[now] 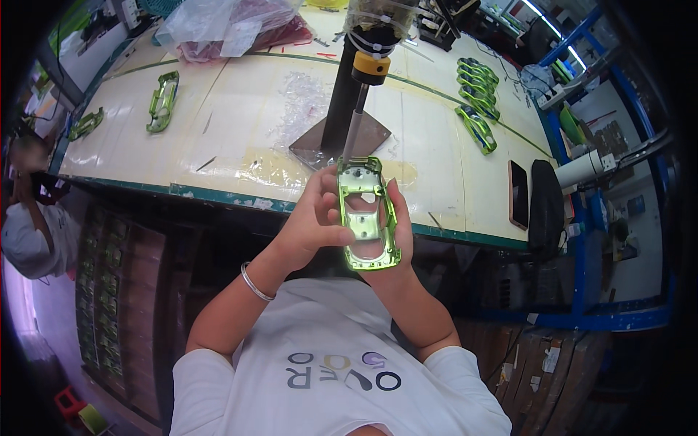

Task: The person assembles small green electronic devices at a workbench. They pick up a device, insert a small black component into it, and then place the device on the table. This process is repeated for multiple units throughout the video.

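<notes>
A shiny green toy car body shell (363, 222) lies between my two hands, its hollow inside facing up. My left hand (314, 218) closes on its left side, with the thumb laid over the rim. Along the opposite side my right hand (402, 231) supports it from beneath and the right, fingers partly hidden by the shell. A grey tool rod (354, 131) below a yellow collar (371, 67) slants down to the shell's far end; whether it touches cannot be made out. Behind stands a dark post on a metal base plate (372, 136).
More green shells lie at the right (478, 129), in a stack behind it (478, 83), and at the left (163, 102). A phone (518, 195) and black case (545, 207) lie right. Plastic bags (233, 29) sit behind. A rack of shells (109, 291) and another person (33, 232) are left.
</notes>
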A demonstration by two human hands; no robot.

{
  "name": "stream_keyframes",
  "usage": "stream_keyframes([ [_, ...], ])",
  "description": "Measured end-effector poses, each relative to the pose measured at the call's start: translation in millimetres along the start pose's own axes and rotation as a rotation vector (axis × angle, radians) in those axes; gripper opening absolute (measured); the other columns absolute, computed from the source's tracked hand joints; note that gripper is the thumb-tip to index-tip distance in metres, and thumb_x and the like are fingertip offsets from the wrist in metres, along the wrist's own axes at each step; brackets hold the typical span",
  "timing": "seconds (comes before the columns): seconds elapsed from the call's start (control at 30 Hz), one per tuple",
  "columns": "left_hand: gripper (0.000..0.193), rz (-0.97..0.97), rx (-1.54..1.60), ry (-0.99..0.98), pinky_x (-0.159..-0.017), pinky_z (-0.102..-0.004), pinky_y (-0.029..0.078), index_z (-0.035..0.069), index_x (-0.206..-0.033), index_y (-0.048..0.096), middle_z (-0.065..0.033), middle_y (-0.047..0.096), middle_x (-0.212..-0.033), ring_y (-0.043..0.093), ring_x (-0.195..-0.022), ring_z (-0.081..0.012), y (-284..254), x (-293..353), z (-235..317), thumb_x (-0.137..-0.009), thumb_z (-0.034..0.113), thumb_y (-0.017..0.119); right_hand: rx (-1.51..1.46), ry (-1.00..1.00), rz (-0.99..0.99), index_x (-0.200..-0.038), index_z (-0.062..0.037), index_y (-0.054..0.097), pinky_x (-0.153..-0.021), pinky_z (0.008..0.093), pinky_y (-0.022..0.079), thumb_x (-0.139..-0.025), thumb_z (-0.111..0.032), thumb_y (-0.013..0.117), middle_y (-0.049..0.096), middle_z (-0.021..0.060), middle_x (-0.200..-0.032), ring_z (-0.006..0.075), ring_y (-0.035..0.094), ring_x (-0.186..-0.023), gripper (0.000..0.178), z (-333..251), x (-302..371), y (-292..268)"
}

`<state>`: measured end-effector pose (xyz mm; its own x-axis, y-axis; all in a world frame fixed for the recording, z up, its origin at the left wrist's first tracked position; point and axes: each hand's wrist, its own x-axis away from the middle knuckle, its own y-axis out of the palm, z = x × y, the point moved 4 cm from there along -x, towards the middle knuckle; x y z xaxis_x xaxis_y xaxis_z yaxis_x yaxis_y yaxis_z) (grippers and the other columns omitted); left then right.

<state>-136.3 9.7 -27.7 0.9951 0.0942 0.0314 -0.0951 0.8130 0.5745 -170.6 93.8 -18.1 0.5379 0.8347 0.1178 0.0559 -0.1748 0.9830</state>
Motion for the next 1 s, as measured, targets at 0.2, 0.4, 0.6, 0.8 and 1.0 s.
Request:
stream_keyframes([
  [0.2, 0.103, -0.024, -0.006, 0.022, -0.086, -0.0248, 0.038, 0.005, -0.126, 0.02, -0.0046, 0.041, -0.11, 0.045, -0.101, -0.0141, -2, -1, 1, -0.048, 0.028, 0.081, 0.046, 0.022, 0.004, -0.118, 0.0011, 0.04, -0.073, 0.036, 0.049, -0.087, -0.044, 0.029, 0.054, 0.02, -0.102, 0.0296, 0.057, -0.084, 0.055, 1, 1, 3],
  [0.4, 0.1, -0.035, 0.018, 0.002, -0.085, -0.0241, 0.039, 0.003, -0.126, 0.021, -0.0053, 0.041, -0.11, 0.046, -0.1, -0.0135, 2, -2, 6, -0.05, 0.026, 0.08, 0.119, -0.064, 0.011, -0.115, -0.0005, 0.043, -0.074, 0.034, 0.048, -0.087, -0.045, 0.031, 0.055, 0.0187, -0.1, 0.0268, 0.057, -0.083, 0.054, 0, 1, 5],
  [0.6, 0.095, -0.031, -0.016, 0.02, -0.084, -0.024, 0.039, 0.0, -0.125, 0.021, -0.0063, 0.043, -0.108, 0.047, -0.098, -0.0138, 1, -2, 8, -0.053, 0.026, 0.078, 0.136, -0.107, 0.01, -0.113, -0.0006, 0.045, -0.076, 0.0341, 0.047, -0.087, -0.046, 0.033, 0.055, 0.0176, -0.101, 0.0263, 0.056, -0.086, 0.053, 0, 4, 6],
  [0.8, 0.086, 0.008, -0.082, -0.049, -0.075, -0.0231, 0.043, -0.003, -0.123, 0.021, -0.0103, 0.045, -0.105, 0.05, -0.092, -0.0149, 8, -6, 18, -0.06, 0.025, 0.072, 0.145, -0.19, 0.111, -0.112, -0.002, 0.045, -0.078, 0.0353, 0.047, -0.086, -0.048, 0.034, 0.054, 0.017, -0.103, 0.0258, 0.056, -0.088, 0.054, -1, 8, 9],
  [1.0, 0.084, 0.037, -0.101, -0.082, -0.052, -0.0203, 0.043, -0.005, -0.123, 0.018, -0.0117, 0.047, -0.102, 0.049, -0.077, -0.0122, 14, -3, 25, -0.063, 0.022, 0.07, 0.31, -0.126, 0.034, -0.108, -0.0036, 0.047, -0.065, 0.036, 0.049, -0.084, -0.052, 0.032, 0.057, 0.0141, -0.089, 0.0245, 0.058, -0.071, 0.056, -3, 10, 9],
])
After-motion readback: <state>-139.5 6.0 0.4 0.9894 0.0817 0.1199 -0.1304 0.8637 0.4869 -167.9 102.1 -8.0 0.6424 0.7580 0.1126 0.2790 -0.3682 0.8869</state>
